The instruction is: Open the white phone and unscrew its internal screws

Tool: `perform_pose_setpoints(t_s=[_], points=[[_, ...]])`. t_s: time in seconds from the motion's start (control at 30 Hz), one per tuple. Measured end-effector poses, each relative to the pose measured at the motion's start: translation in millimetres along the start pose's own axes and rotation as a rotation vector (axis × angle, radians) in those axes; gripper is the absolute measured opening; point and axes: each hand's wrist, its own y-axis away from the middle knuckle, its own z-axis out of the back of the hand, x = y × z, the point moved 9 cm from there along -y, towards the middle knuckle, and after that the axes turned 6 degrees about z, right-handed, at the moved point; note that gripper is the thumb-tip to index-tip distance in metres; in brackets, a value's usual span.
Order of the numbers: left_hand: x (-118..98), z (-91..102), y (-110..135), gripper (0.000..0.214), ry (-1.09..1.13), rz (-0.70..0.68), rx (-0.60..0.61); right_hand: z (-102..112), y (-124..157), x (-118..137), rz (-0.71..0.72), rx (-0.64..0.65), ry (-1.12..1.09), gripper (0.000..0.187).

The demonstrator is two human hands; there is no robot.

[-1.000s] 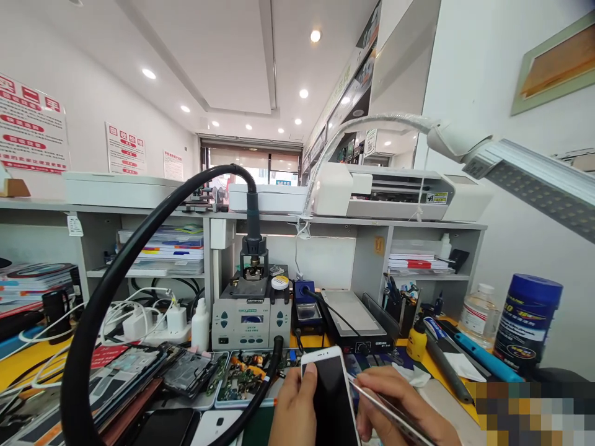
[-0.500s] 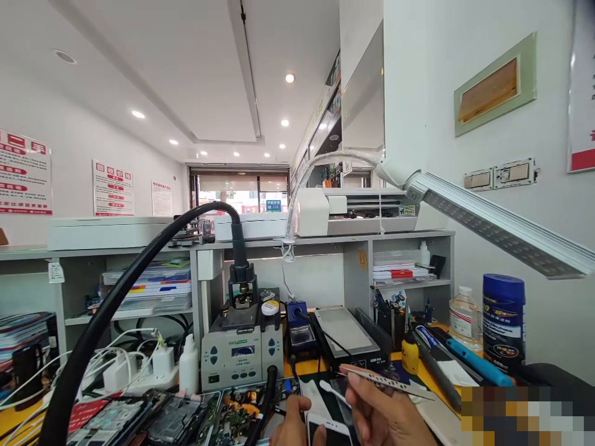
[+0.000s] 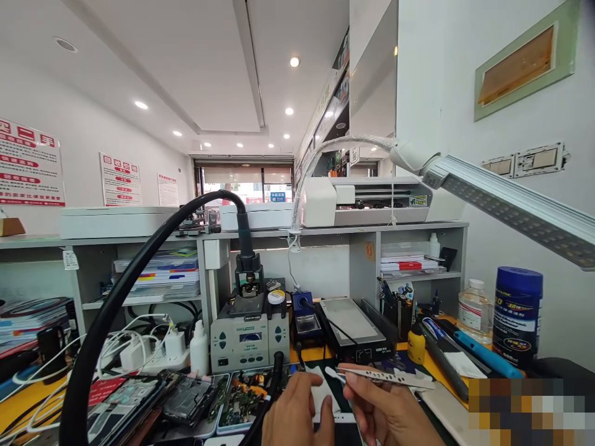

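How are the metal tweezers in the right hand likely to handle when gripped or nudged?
The tweezers look like thin, flat metal with punched holes, so they are probably light and springy rather than floppy. The right hand pinches them near one end, leaving the rest free, so they might pivot. Their smooth shine suggests they could slip.

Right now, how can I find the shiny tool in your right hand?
Look under the long white lamp on the right, down to the yellow desk. In front of the black machine, the right hand pinches the tweezers. They are thin, flat and silver with little holes, unlike the blue tool behind.
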Motion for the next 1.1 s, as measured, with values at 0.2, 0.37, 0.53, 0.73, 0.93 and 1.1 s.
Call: perform_pose_setpoints(t_s=[0.2, 0.37, 0.53, 0.73, 0.93, 1.1], points=[[-13.2, 14.3, 2.3, 0.026, 0.518, -0.022, -0.050, -6.3, 5.2, -5.0, -0.013, 0.021, 0.005, 0.048], [-16.0, 13.8, 5.4, 0.024, 0.547, -0.021, -0.052, -7.1, 5.0, -5.5, -0.005, 0.062, 0.027, 0.048], [-19.4, 18.1, 8.3, 0.026, 0.529, -0.051, -0.082, -11.3, 7.2, -4.8, -0.017, 0.117, 0.063, 0.046], [-22.3, 22.3, 9.9, 0.024, 0.538, -0.120, -0.101, -12.7, 13.2, 1.1, -0.004, 0.093, 0.085, 0.043], [-14.3, 17.9, 6.5, 0.018, 0.671, -0.017, -0.039, -10.1, 13.0, -2.2, -0.010, 0.079, 0.095, 0.041], [-7.2, 6.5, 2.3, 0.021, 0.861, 0.092, 0.070, -8.9, 11.8, -1.8, -0.029, 0.050, 0.069, 0.041]])
